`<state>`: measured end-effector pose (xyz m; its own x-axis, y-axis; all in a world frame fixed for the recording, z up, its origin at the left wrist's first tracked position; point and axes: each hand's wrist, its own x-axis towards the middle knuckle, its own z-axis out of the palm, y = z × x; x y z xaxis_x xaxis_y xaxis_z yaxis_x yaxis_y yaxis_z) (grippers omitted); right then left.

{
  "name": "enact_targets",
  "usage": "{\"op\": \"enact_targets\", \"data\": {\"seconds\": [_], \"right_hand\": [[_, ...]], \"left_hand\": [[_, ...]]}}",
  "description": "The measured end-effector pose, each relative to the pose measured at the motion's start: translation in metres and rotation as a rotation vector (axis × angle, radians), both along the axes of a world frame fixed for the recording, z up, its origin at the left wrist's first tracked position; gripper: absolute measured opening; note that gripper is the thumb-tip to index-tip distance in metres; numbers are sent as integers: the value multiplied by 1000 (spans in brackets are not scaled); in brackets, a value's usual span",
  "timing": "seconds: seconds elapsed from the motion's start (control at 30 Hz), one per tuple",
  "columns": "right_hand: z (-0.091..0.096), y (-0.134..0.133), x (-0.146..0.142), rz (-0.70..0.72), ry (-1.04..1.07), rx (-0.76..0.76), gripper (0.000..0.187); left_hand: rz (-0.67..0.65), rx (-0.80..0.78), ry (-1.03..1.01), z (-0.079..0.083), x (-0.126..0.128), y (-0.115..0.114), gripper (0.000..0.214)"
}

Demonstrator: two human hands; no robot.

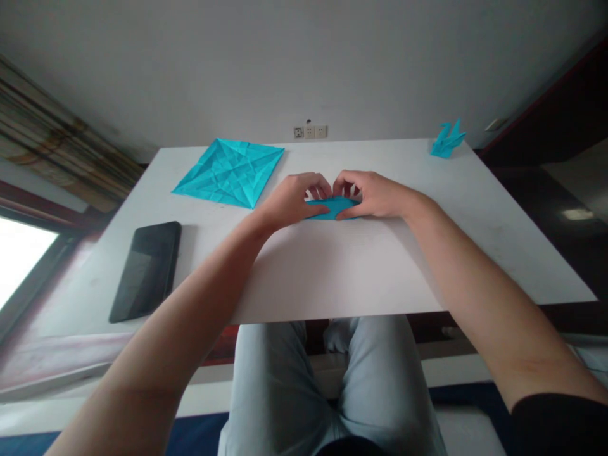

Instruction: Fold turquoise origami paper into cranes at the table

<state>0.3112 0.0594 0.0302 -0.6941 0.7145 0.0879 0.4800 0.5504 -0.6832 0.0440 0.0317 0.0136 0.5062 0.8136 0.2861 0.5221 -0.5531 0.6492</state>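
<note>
A small folded piece of blue paper lies on the white table, close to its middle. My left hand grips its left end, thumb on the near side and fingers curled over the far side. At the other end my right hand pinches it the same way, the thumb pressed on the paper. The fingertips of both hands nearly meet at the paper's far edge. Part of the far side is hidden behind the fingers.
A creased blue paper sheet lies spread at the back left. At the back right corner stands a blue origami swan. A black tablet or phone rests at the left. Wall sockets sit behind the table.
</note>
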Motion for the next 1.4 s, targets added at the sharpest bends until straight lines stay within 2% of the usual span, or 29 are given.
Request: {"op": "enact_targets", "data": {"seconds": [0.17,0.3,0.47,0.67,0.87,1.1,1.23,1.4], "right_hand": [[2,-2,1,-22,20,-14,54],[-2,3,3,-37,77,38,38],[-9,11,4,14,46,133,21],[-10,13,7,87,11,180,20],[-8,13,7,84,-10,143,26],[-7,8,4,-77,-58,42,26],[-5,6,2,-104,-79,25,22],[-3,6,2,-126,-80,-25,28]], "left_hand": [[-3,-39,-13,0,0,-1,37],[-21,-23,3,-3,-1,0,30],[-22,39,-2,-5,-2,3,32],[-38,102,43,-7,-2,4,23],[-96,86,74,-6,-2,3,19],[-65,104,55,-5,2,-1,23],[-61,102,86,-5,3,-2,17],[-102,133,89,-2,4,-2,13]]}}
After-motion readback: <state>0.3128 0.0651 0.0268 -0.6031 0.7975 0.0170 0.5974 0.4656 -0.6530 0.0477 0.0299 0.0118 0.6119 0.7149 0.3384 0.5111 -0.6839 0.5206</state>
